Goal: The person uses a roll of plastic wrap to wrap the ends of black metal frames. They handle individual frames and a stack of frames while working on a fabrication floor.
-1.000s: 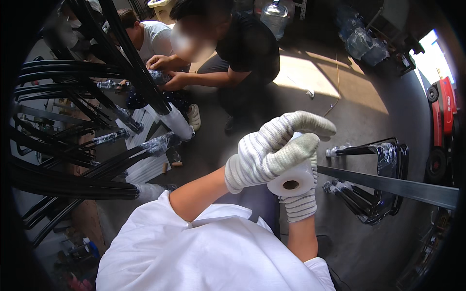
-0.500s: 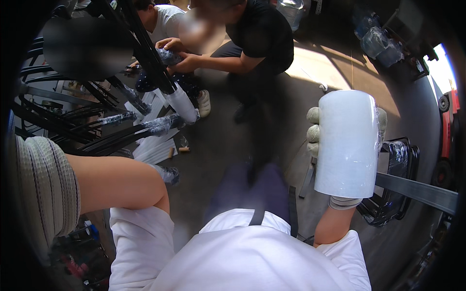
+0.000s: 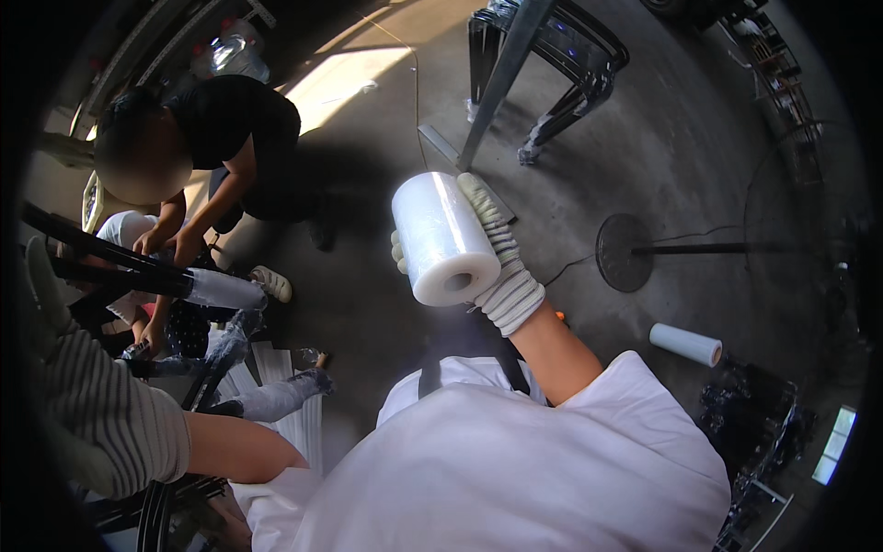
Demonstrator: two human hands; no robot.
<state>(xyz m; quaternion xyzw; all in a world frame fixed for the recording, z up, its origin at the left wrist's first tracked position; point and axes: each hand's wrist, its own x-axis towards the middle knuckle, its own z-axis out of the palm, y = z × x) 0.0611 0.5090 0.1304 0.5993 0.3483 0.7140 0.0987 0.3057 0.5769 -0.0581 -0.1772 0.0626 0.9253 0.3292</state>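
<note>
My right hand (image 3: 504,262), in a striped knit glove with pale coated fingers, is closed round a thick roll of clear stretch film (image 3: 440,235). The roll tilts so that its near end, with the hollow core, faces me. At the far left edge, my gloved left hand (image 3: 87,405) is raised beside bundled black metal frames (image 3: 120,262). Its thumb points up, apart from the rest of the hand; the other fingers fade into the dark rim. Film wraps the ends of some black tubes (image 3: 285,396) near that hand.
A co-worker in black (image 3: 235,120) bends over the frames at left, with another person (image 3: 129,225) beside them. Wrapped black frames (image 3: 552,55) stand at the back. On the right are a round stand base (image 3: 625,253), another film roll (image 3: 685,344) and a dark wrapped bundle (image 3: 750,405).
My view has swung to the right. The film roll has tilted, bringing its core end into sight, and sits nearer the middle of the picture. My left hand has come into view.
</note>
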